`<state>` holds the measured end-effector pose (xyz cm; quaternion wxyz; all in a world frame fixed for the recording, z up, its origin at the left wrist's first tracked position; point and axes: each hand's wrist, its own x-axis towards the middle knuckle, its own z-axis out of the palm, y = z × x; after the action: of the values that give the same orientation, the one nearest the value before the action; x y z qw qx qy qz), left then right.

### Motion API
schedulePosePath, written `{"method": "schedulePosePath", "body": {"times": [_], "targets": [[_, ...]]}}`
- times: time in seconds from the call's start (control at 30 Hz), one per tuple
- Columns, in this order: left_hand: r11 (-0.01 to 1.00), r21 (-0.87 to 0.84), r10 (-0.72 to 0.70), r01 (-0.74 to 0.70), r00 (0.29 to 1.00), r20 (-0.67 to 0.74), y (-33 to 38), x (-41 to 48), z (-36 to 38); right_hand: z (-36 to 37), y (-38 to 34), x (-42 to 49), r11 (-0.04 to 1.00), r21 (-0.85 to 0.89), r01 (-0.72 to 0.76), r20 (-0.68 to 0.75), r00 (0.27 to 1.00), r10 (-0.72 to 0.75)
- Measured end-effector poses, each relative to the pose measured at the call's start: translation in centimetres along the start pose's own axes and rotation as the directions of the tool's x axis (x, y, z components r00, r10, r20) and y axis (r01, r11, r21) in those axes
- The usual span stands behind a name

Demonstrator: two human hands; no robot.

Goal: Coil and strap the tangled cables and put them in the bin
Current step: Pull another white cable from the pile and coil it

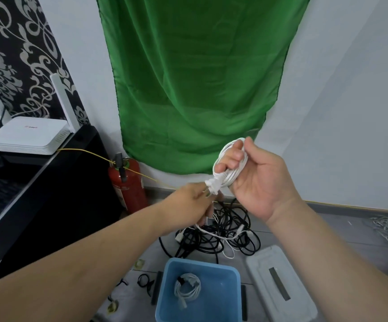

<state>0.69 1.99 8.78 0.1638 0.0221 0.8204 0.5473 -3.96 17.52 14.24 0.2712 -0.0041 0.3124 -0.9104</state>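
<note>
My right hand point(258, 180) grips a coil of white cable point(231, 167), its loops wound round my fingers at chest height. My left hand point(191, 201) pinches the white plug point(212, 185) at the end of that cable, just left of the coil. Below them on the floor lies a tangle of black cables point(213, 233) with a thin white lead running through it. The blue bin point(225, 305) stands at the bottom centre and holds one strapped white cable coil point(187, 288).
The bin's white lid point(278, 284) lies to its right. Black straps point(144, 281) sit on the floor left of the bin. A red fire extinguisher point(128, 182) stands by a black cabinet point(49, 182) carrying a white router point(29, 135). Green cloth point(195, 77) hangs behind.
</note>
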Motion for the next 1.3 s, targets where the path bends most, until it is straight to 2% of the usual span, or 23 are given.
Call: {"method": "schedulePosePath", "body": {"times": [0.1, 0.17, 0.27, 0.37, 0.43, 0.53, 0.6, 0.67, 0.73, 0.83, 0.93, 0.97, 1.03, 1.13, 1.2, 1.3], "targets": [[0.990, 0.132, 0.027, -0.043, 0.992, 0.120, 0.2, -0.4, 1.9, -1.1, -0.3, 0.7, 0.996, -0.019, 0.091, -0.205, 0.974, -0.093], [0.991, 0.120, 0.041, -0.062, 0.985, 0.169, 0.5, -0.7, 2.6, -1.7, -0.6, 1.0, 0.987, -0.090, 0.130, -0.302, 0.941, -0.151], [0.992, 0.089, 0.077, -0.090, 0.987, 0.138, 0.8, -0.7, 1.9, -2.2, -0.9, 1.2, 0.962, -0.241, 0.128, -0.347, 0.914, -0.209], [0.975, 0.173, 0.130, -0.141, 0.989, 0.075, 1.1, -0.4, 0.9, -2.3, -1.0, 1.5, 0.898, -0.402, 0.181, -0.346, 0.877, -0.332], [0.974, 0.153, 0.157, -0.167, 0.985, 0.074, 1.8, -0.6, 1.2, -2.4, -0.9, 1.7, 0.757, -0.622, 0.204, -0.306, 0.826, -0.474], [0.961, 0.186, 0.190, -0.204, 0.978, 0.092, 3.2, -0.9, 1.5, -2.2, -0.5, 1.3, 0.343, -0.921, 0.183, -0.081, 0.774, -0.628], [0.937, 0.263, 0.230, -0.231, 0.973, 0.034, 3.9, -0.7, 0.3, -1.9, -0.5, 0.8, 0.098, -0.974, 0.207, 0.096, 0.757, -0.647], [0.937, 0.260, 0.245, -0.233, 0.969, -0.012, 4.1, -0.5, -1.3, -1.8, -0.8, 0.6, -0.026, -0.971, 0.238, 0.202, 0.755, -0.623], [0.950, 0.207, 0.248, -0.232, 0.967, -0.055, 3.8, -0.3, -2.7, -1.9, -0.9, 0.4, -0.056, -0.966, 0.254, 0.242, 0.798, -0.551], [0.904, 0.306, 0.358, -0.299, 0.920, -0.158, 3.7, -0.2, -4.0, -2.4, -0.6, 0.1, -0.011, -0.982, 0.189, 0.175, 0.888, -0.425], [0.734, 0.560, 0.589, -0.383, 0.769, -0.247, 3.9, -0.4, -5.0, -2.4, -0.1, 0.1, 0.103, -0.992, 0.069, 0.041, 0.966, -0.256], [0.706, 0.611, 0.621, -0.358, 0.729, -0.290, 3.9, -0.5, -5.4, -2.3, 0.1, 0.0, 0.166, -0.986, 0.032, 0.000, 0.983, -0.184], [0.746, 0.602, 0.593, -0.284, 0.695, -0.407, 3.6, -0.7, -5.9, -2.0, 0.5, -0.3, 0.357, -0.934, -0.023, -0.044, 0.998, -0.049], [0.875, 0.364, 0.469, -0.320, 0.746, -0.473, 2.9, -0.4, -6.4, -1.2, 0.6, -0.8, 0.564, -0.821, -0.085, -0.006, 0.990, 0.139], [0.915, 0.205, 0.403, -0.348, 0.810, -0.427, 2.5, -0.2, -6.4, -0.6, 0.7, -1.1, 0.619, -0.765, -0.179, 0.012, 0.956, 0.292], [0.931, 0.145, 0.364, -0.334, 0.866, -0.343, 1.6, 0.2, -5.7, 0.3, 1.1, -1.4, 0.732, -0.646, -0.217, 0.087, 0.932, 0.353]]}}
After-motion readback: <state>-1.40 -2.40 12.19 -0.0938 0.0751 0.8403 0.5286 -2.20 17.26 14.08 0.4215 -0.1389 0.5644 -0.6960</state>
